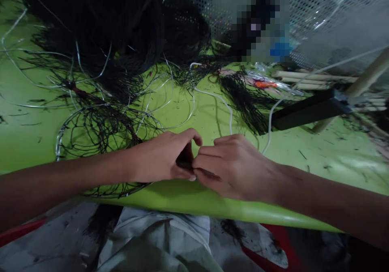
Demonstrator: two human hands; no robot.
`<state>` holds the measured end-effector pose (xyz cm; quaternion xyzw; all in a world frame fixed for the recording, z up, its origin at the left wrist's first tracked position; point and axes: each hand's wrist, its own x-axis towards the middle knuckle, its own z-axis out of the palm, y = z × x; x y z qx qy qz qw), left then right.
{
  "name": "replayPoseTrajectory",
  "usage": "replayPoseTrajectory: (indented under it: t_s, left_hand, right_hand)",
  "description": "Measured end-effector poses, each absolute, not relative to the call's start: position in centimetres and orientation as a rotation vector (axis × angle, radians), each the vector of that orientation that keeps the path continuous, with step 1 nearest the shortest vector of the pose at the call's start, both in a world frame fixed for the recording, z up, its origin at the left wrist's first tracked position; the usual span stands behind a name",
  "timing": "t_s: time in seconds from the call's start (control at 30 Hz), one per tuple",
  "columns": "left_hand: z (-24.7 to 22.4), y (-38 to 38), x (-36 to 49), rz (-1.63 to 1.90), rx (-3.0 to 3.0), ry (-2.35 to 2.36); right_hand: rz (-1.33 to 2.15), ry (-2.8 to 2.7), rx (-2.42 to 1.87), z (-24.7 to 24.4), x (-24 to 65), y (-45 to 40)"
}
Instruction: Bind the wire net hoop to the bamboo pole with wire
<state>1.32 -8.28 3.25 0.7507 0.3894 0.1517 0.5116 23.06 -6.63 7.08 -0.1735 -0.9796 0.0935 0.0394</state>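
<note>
My left hand [164, 155] and my right hand [235, 166] meet near the table's front edge, fingers curled and fingertips almost touching. A narrow dark piece [184, 164] shows between them; the fingers hide most of it, and its kind cannot be made out. Under and behind my left wrist lies black netting [100, 128] with a clear wire-like hoop [58, 144] round it. Beyond my left hand rises a large heap of black netting [121, 25]. A white cord [229, 110] runs across the table just behind my right hand.
The green tabletop [206, 118] carries a dark, long box-shaped thing [310, 109], a smaller bundle of black netting [243, 102], an orange item in clear wrap [266, 84] and pale sticks [304, 77]. A perforated panel [219, 5] stands behind. Loose clear strands [27, 53] curl at left.
</note>
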Motion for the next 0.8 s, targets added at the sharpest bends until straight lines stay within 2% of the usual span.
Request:
replayPoseTrajectory:
  t_s: [0.2, 0.3, 0.4, 0.47, 0.5, 0.53, 0.6, 0.67, 0.73, 0.8]
  left_hand:
    - [2.2, -8.7, 1.3, 0.503, 1.716, 0.851]
    - [2.1, -8.8, 1.4, 0.495, 1.700, 0.877]
    - [2.3, -8.8, 1.4, 0.463, 1.747, 0.901]
    - [2.5, -8.8, 1.4, 0.436, 1.797, 0.922]
    - [2.6, -8.8, 1.3, 0.420, 1.823, 0.937]
    - [2.8, -8.8, 1.3, 0.401, 1.844, 0.944]
    - [3.0, -8.8, 1.3, 0.378, 1.869, 0.944]
    - [3.1, -8.7, 1.2, 0.378, 1.855, 0.927]
    - [3.0, -8.7, 1.2, 0.379, 1.843, 0.878]
    - [2.7, -8.8, 1.2, 0.365, 1.844, 0.845]
  right_hand:
    - [0.718, -2.984, -1.392, 8.8, 20.5, -7.5]
    - [1.042, -2.686, -1.808, 9.2, 19.2, -7.7]
    - [1.314, -2.464, -1.976, 9.4, 19.2, -7.2]
    - [1.348, -2.610, -1.823, 9.6, 20.2, -6.6]
    - [1.252, -2.741, -1.645, 9.8, 20.9, -6.2]
    - [1.071, -2.883, -1.408, 10.0, 21.7, -5.9]
    - [0.469, -3.072, -0.794, 10.3, 23.2, -5.6]
    - [-0.101, -3.046, -0.284, 10.2, 24.3, -5.5]
    - [-0.353, -2.988, 0.050, 9.9, 24.6, -5.6]
    - [-0.378, -2.966, 0.261, 9.3, 24.6, -5.4]
